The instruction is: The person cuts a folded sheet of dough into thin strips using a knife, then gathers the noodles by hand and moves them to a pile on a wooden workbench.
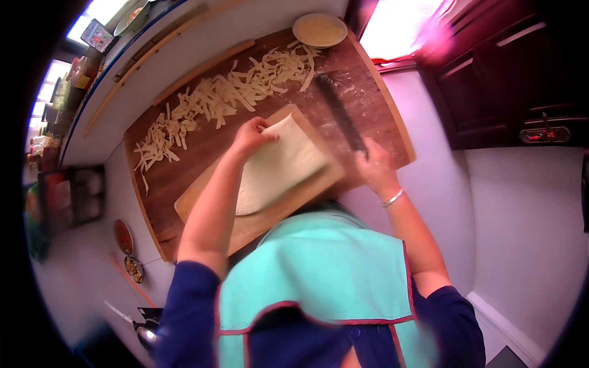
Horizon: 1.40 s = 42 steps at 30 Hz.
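Note:
A thick folded slab of pale dough (pixel 279 162) lies on a light wooden cutting board (pixel 334 173). My left hand (pixel 253 138) is at its far left edge, fingers curled and thumb on the dough, seeming to pinch it. To the right, my right hand (pixel 376 165) grips the handle of a long dark kitchen knife (pixel 339 112). The blade is smeared by motion and points away from me, clear of the dough. Beyond the board, cut dough strips (pixel 215 98) spread in a loose band across a large brown wooden board (pixel 184 184).
A bowl with pale yellow contents (pixel 319 30) stands at the far right corner of the large board. Flour dusts the wood near the knife. A rolling pin (pixel 202 72) seems to lie along the far edge. Dark cabinets (pixel 509 80) are at the right.

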Available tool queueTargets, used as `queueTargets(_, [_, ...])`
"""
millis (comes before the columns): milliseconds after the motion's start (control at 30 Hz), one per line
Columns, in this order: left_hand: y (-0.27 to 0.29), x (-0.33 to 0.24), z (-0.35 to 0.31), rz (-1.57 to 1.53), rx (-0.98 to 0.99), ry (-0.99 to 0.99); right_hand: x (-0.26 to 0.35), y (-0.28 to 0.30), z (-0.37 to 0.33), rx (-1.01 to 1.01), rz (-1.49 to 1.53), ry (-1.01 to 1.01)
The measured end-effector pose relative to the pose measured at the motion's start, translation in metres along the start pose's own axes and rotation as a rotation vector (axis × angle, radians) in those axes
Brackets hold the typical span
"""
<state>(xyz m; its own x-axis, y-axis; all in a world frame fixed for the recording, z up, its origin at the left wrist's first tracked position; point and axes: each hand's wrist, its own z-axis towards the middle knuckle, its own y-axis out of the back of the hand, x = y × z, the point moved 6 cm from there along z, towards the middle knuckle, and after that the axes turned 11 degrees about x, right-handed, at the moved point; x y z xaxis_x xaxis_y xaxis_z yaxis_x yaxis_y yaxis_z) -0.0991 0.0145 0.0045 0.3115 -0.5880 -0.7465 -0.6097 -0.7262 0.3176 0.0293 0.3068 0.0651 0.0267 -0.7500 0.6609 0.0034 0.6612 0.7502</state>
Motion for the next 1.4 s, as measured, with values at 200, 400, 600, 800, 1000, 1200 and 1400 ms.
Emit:
queueTargets(200, [0.017, 0.01, -0.013, 0.28, 0.046, -0.037, 0.043, -0.037, 0.009, 0.168, -0.206, -0.049])
queueTargets(400, [0.029, 0.027, -0.035, 0.563, -0.048, -0.058, 0.053, -0.044, -0.001, 0.201, -0.203, -0.028])
queueTargets(600, [-0.06, -0.042, -0.055, 0.806, -0.106, -0.987, 0.067, -0.055, 0.017, 0.262, -0.36, -0.09])
queueTargets(800, [-0.077, -0.034, -0.04, 0.779, -0.134, -1.009, 0.067, -0.05, 0.019, 0.286, -0.346, -0.14])
queueTargets(1000, [-0.077, -0.036, -0.039, 0.779, -0.135, -0.971, 0.085, -0.044, 0.015, 0.419, -0.371, -0.194])
queueTargets(1200, [-0.077, -0.036, -0.036, 0.782, -0.127, -0.949, 0.084, -0.041, 0.007, 0.368, -0.263, -0.158])
queueTargets(1400, [-0.076, -0.035, -0.037, 0.77, -0.115, -0.923, 0.081, -0.046, 0.011, 0.433, -0.214, -0.174])
